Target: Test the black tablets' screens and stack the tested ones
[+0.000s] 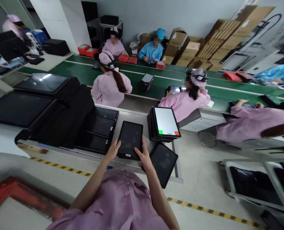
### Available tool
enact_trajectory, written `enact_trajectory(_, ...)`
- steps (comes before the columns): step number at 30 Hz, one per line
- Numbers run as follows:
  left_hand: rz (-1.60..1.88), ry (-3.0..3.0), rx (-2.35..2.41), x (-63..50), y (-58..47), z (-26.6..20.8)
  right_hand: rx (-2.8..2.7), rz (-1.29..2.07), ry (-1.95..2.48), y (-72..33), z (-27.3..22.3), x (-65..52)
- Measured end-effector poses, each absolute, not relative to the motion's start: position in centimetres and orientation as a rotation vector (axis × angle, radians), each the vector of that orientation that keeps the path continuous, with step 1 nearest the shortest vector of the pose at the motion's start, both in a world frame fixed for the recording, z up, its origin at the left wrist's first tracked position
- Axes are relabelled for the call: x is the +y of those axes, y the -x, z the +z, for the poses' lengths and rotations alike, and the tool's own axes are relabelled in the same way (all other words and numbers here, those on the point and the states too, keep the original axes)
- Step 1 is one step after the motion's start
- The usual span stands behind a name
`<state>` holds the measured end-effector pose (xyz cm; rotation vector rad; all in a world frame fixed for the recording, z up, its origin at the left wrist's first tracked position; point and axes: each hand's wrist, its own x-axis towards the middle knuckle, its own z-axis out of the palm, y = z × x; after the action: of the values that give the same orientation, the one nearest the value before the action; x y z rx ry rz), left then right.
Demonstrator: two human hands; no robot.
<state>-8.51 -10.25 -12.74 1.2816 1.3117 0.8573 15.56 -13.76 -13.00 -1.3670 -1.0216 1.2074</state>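
Between my two hands is a black tablet [130, 139] with a dark screen and a small white label on its near edge. My left hand [113, 149] grips its left side, thumb on the front. On the right side, my right hand [143, 153] holds it, thumb over the screen's lower corner. Just beyond my right hand stands a stack of tablets, its top tablet [166, 121] lit white with a green and a red square. Another dark tablet [163, 163] lies tilted below that stack. Left of my hands sit more dark tablets [100, 124] in rows.
Large black screens [19, 108] cover the left of the bench [138, 164]. Past it, co-workers in pink [112, 86] and blue sit along a green conveyor [137, 72]. A metal cart [254, 182] stands at right, a red crate [19, 198] at lower left.
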Motion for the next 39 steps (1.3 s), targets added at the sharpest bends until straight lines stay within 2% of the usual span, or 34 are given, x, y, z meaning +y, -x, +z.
enact_trajectory(7,0.719,-1.601,1.45,-13.7,9.8,-11.6,-1.145,1.185,1.347,-16.1,-12.7,-14.4)
enact_trajectory(17,0.537,-1.839,1.64,-13.9,9.6,-12.6,-1.203,1.105,1.397,-16.0,-12.7,-14.0)
enact_trajectory(23,0.619,-1.876,1.612,-13.9,9.7,-13.6,-0.887,0.95,1.484,-15.1,-13.8,-12.1)
enact_trajectory(39,0.64,-1.747,1.54,-13.6,9.5,-13.8,-1.248,1.181,1.356,-15.7,-11.4,-16.0)
